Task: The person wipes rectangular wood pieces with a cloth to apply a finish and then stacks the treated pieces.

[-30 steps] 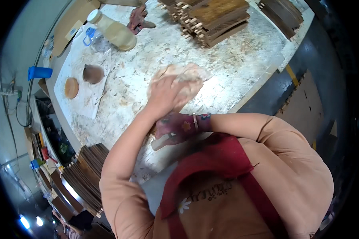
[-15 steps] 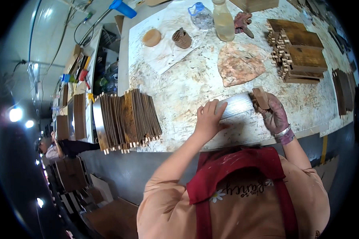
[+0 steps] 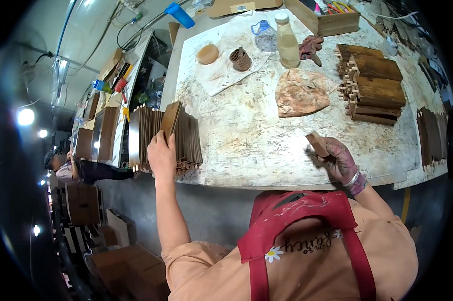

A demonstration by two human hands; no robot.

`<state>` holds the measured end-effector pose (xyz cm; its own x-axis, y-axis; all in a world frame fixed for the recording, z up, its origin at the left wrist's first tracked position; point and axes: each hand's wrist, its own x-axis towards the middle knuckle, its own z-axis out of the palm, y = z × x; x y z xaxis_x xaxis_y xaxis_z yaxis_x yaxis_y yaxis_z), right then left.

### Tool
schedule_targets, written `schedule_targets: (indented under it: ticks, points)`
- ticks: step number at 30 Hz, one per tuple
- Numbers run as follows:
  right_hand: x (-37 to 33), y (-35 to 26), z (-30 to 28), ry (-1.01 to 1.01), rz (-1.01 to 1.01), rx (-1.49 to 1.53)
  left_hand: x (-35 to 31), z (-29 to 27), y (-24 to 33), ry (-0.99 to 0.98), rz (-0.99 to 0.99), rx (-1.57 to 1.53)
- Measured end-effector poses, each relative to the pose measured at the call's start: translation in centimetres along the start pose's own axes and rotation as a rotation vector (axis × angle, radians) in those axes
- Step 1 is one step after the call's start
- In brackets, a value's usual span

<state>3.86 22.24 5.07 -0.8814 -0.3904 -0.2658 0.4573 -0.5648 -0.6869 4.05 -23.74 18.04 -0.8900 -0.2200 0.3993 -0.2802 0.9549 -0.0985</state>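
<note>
At the left of the table, my left hand [image 3: 162,153] grips the near end of a brown wooden board [image 3: 171,118] between thumb and fingers. That board leans among a row of thin upright boards [image 3: 190,145], with pale dowel pegs at their ends. My right hand [image 3: 341,160], in a stained purplish glove, is closed around a small brown block [image 3: 317,144] and holds it over the table's near right part. Its underside is hidden. Beyond it lies a crumpled, stained cloth [image 3: 303,93].
Pegged boards [image 3: 379,90] are stacked at the right. Toward the back stand a bottle of yellowish liquid [image 3: 288,47], a clear jug [image 3: 264,40], a brown cup [image 3: 240,60] and a round tan lump [image 3: 207,53]. A dark glove [image 3: 311,47] lies beside the bottle. Another person [image 3: 86,170] is far left.
My left hand has moved left from the shiny board in front of me to the row of boards. That spot no longer holds a board. My right hand still grips the block, slightly lower in view.
</note>
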Motion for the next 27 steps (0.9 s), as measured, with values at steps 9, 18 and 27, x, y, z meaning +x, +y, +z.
schedule_targets:
  ticks: [9, 18, 27]
  points:
    - [-3.5, -0.1, -1.2, 0.114, 0.045, 0.182, 0.4, 3.0, 2.0, -0.014, 0.173, -0.026]
    - [-11.1, -6.3, -14.7, 0.159, -0.458, 0.435, -3.6, 9.1, 29.2, -1.342, -0.032, -1.616]
    - [-4.7, -15.7, -22.5, 0.501, -0.530, 0.427, 1.0, 8.7, 43.8, -1.532, -0.205, -1.637]
